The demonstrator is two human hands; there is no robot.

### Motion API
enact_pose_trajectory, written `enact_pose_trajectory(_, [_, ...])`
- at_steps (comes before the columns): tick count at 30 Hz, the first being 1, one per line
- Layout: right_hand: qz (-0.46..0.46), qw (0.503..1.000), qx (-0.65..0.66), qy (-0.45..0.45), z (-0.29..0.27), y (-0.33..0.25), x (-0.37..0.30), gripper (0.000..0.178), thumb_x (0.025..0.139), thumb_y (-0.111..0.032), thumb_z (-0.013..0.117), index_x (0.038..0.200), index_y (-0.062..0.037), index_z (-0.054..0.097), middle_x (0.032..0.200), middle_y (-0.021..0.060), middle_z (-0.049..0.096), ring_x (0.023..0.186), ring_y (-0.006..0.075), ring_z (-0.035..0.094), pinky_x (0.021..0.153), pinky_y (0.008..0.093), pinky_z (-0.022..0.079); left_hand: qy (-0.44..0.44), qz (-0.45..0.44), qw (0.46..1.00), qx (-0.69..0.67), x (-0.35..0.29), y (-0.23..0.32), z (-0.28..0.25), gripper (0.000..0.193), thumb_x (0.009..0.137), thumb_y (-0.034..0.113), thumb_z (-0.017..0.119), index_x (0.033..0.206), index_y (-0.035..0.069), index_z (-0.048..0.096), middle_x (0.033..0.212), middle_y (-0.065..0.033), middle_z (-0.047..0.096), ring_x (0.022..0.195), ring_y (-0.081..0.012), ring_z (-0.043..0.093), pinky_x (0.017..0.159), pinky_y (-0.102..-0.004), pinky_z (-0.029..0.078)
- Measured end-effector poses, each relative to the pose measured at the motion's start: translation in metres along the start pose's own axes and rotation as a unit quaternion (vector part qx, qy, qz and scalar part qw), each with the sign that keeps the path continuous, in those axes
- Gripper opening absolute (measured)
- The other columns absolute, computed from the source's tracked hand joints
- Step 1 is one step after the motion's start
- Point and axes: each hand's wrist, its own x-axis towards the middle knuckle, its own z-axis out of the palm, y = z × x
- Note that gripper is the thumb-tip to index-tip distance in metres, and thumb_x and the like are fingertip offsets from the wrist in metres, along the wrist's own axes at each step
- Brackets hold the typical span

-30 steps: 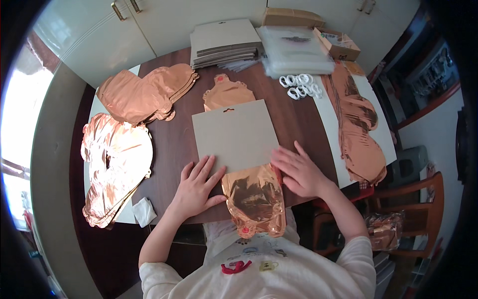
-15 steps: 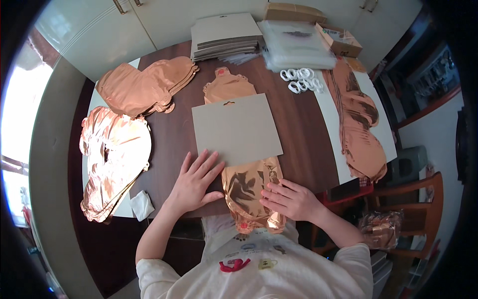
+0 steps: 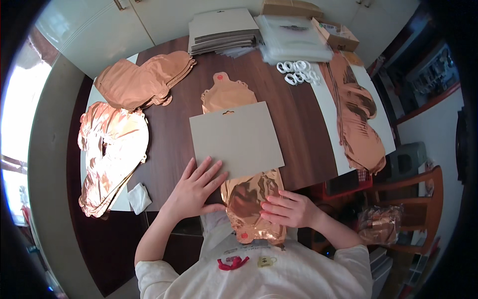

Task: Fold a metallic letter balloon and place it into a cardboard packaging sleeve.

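Observation:
A grey-beige card sheet with a small hang slot at its far edge lies across the middle of a rose-gold foil balloon. The balloon sticks out past the card at both ends, and its near end reaches over the table's front edge against my shirt. My left hand has its fingers spread, with the tips on the card's near left corner. On the right side of the balloon's near part, my right hand rests with its fingers stretched out. The balloon's middle is hidden under the card.
Flat foil balloons lie in piles at the far left, near left and right. At the back stand stacked card sheets, clear plastic bags, white rings and an open box. A white cloth lies front left.
The card and the balloon under it have slid toward me, so the balloon's near end hangs further over the edge. Both hands stay at nearly the same places on them.

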Motion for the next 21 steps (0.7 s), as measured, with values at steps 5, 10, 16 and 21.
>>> enact_pose_trajectory(5, [0.073, 0.993, -0.063, -0.071, -0.006, 0.034, -0.005, 0.070, 0.069, -0.033, 0.074, 0.131, -0.0152, 0.047, 0.141, 0.0061, 0.041, 0.134, 0.0253, 0.035, 0.113, 0.0454, 0.025, -0.009, 0.004, 1.000, 0.010, -0.003, 0.009, -0.004, 0.081, 0.075, 0.065, 0.058, 0.138, 0.016, 0.044, 0.145, -0.0112, 0.036, 0.138, -0.0326, 0.027, 0.111, -0.0560, 0.018])
enact_pose_trajectory(10, [0.148, 0.973, 0.013, -0.177, -0.023, 0.055, 0.018, 0.097, 0.058, -0.036, 0.080, 0.137, -0.0015, 0.037, 0.146, 0.0126, 0.033, 0.139, 0.0267, 0.026, 0.115, 0.0469, 0.019, -0.017, 0.000, 1.000, 0.008, -0.005, 0.010, 0.000, 0.081, 0.074, 0.064, 0.060, 0.137, 0.016, 0.044, 0.145, -0.0114, 0.036, 0.138, -0.0324, 0.027, 0.111, -0.0560, 0.018])
enact_pose_trajectory(16, [0.166, 0.967, 0.050, -0.187, -0.021, 0.057, 0.028, 0.096, 0.059, -0.034, 0.079, 0.138, -0.0011, 0.036, 0.146, 0.0130, 0.034, 0.139, 0.0254, 0.026, 0.115, 0.0470, 0.017, -0.024, -0.005, 1.000, -0.004, -0.005, 0.009, 0.002, 0.086, 0.070, 0.061, 0.065, 0.139, 0.017, 0.041, 0.146, -0.0108, 0.035, 0.139, -0.0312, 0.026, 0.111, -0.0562, 0.017])
enact_pose_trajectory(21, [0.169, 0.967, 0.043, -0.184, -0.019, 0.057, 0.028, 0.092, 0.061, -0.033, 0.078, 0.137, -0.0018, 0.037, 0.145, 0.0121, 0.035, 0.138, 0.0247, 0.028, 0.115, 0.0484, 0.018, -0.033, -0.006, 0.999, -0.015, -0.005, 0.007, 0.001, 0.091, 0.065, 0.059, 0.070, 0.141, 0.019, 0.039, 0.147, -0.0094, 0.033, 0.139, -0.0300, 0.025, 0.112, -0.0563, 0.016])
